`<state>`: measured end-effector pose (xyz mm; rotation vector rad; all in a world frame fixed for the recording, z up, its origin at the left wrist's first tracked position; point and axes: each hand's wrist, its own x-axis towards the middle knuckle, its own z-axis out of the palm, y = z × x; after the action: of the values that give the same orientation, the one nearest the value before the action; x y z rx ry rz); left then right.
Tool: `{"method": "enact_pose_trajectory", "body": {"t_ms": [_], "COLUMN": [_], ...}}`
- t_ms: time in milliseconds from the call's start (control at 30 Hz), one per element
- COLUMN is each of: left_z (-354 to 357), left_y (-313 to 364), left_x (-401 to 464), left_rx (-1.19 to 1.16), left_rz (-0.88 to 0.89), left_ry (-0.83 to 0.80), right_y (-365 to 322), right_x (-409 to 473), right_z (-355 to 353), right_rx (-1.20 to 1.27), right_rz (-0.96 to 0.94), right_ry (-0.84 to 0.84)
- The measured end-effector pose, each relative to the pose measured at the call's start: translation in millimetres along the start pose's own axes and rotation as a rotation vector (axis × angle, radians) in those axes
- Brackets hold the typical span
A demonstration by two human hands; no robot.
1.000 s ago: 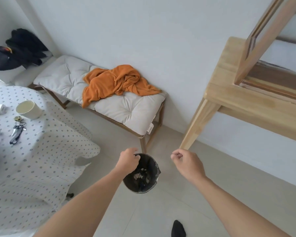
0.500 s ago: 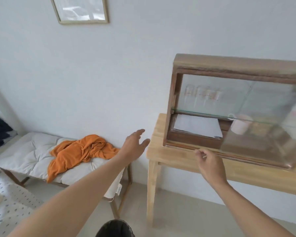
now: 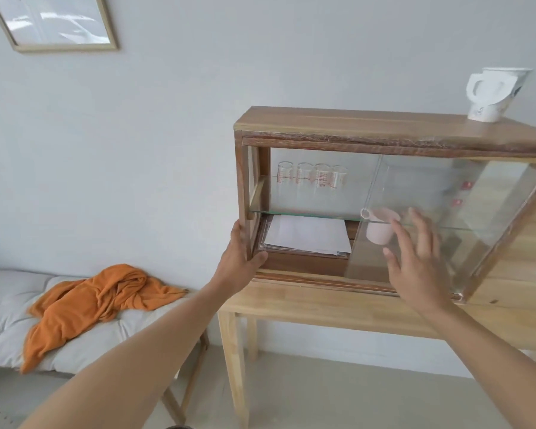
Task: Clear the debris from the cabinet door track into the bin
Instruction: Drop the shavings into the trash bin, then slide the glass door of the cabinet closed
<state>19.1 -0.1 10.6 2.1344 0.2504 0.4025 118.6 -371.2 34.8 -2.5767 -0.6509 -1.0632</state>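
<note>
A wooden cabinet (image 3: 338, 125) with sliding glass doors (image 3: 440, 218) stands on a light wooden table (image 3: 307, 301). Its door track (image 3: 316, 278) runs along the bottom front edge; I cannot make out debris in it. My left hand (image 3: 240, 258) grips the cabinet's lower left corner post. My right hand (image 3: 415, 258) is held flat with fingers spread against the right glass door. Only a dark sliver of the bin (image 3: 175, 426) shows at the bottom edge.
Inside the cabinet are several glass beakers (image 3: 311, 178), a pink cup (image 3: 381, 226) and white paper (image 3: 307, 235). A white jug (image 3: 489, 94) stands on top. To the left is a cushioned bench (image 3: 0, 305) with an orange cloth (image 3: 90, 301).
My view has swung up from the bin on the floor to the cabinet. My left hand has taken hold of the cabinet's corner, and my right hand has opened flat onto the glass door.
</note>
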Motion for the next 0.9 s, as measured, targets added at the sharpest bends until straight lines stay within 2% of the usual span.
{"method": "enact_pose_trajectory", "body": {"t_ms": [167, 267, 500, 900], "left_z": [7, 9, 11, 6], "left_y": [-4, -8, -12, -9], "left_x": [5, 6, 4, 2], "left_rx": [-0.015, 0.003, 0.020, 0.023], "left_rz": [0.004, 0.007, -0.008, 0.032], "left_ry": [0.037, 0.038, 0.044, 0.028], "right_y": [41, 55, 41, -61], "right_x": [23, 30, 37, 59], "right_z": [-1, 1, 9, 44], "right_rx": [-0.322, -0.416, -0.456, -0.389], "right_rz": [-0.223, -0.269, -0.314, -0.385], "right_ry": [-0.063, -0.079, -0.092, -0.058]}}
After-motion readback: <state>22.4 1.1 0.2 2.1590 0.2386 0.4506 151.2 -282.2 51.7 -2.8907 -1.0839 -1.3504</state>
